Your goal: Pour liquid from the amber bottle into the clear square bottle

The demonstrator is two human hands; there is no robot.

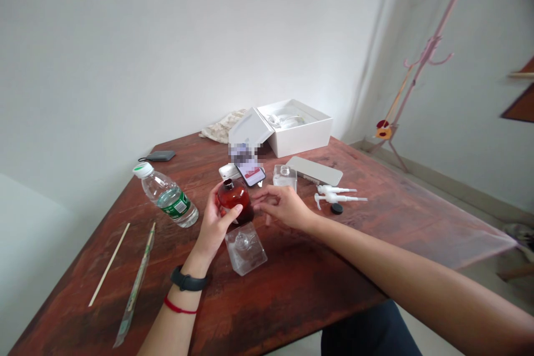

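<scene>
My left hand [217,217] is wrapped round a brown, translucent bottle [234,196] with an open neck, its thumb across the front. Just right of this bottle, my right hand [281,207] has its fingers loosely bent and apart, with nothing visible in them. Whether its fingertips touch the bottle I cannot tell. A clear square bottle [246,250] without a cap is in front of the brown one. Behind my right hand stands another clear square bottle [285,176]. To the right lie white pump heads [336,194] and a small black cap [336,208].
At left, a water bottle [169,197] stands behind a bare chopstick [109,264] and a wrapped pair [137,283]. Farther back are a phone [250,172], a pale flat case [316,171], an open white box [302,136] and a dark grey flat object [161,156].
</scene>
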